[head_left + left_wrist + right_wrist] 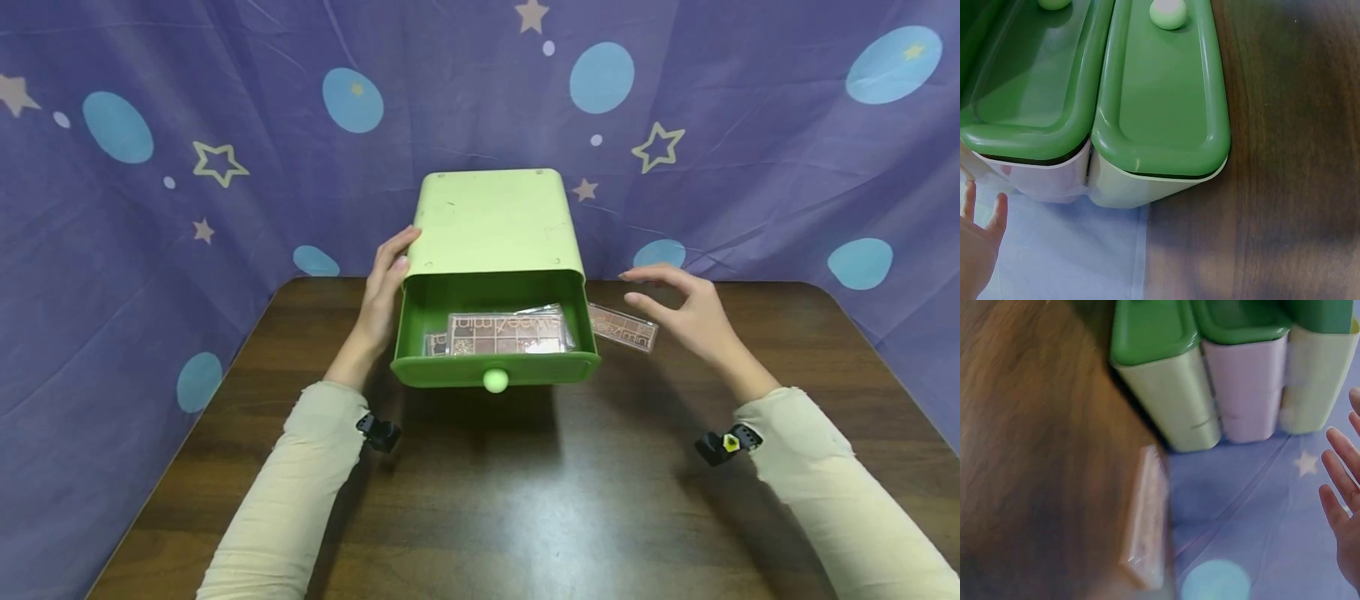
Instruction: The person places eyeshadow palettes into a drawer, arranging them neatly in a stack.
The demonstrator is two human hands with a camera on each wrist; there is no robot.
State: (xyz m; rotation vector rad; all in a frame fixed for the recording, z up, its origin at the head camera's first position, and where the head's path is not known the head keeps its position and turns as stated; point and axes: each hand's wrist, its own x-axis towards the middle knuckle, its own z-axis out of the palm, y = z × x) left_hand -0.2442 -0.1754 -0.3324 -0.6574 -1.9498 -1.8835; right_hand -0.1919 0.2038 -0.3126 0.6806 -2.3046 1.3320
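A pale green cabinet (495, 221) stands with its top drawer (435, 372) pulled out. Several clear-lidded palettes (506, 332) lie overlapping in the drawer. My left hand (381, 296) rests against the cabinet's left side, fingers extended; in the left wrist view part of that hand (977, 250) shows beside the stack. To the right of the drawer, my right hand (697, 312) is in the air, thumb and fingers apart, holding nothing. Another palette (622, 327) lies on the table between that hand and the cabinet, blurred in the right wrist view (1146, 519).
Below the pulled-out drawer are a pink drawer unit (1247, 387) and another pale green one (1169, 400), their green fronts shut. The brown wooden table (600, 500) extends toward me. A purple patterned curtain (262, 100) hangs behind and at the sides.
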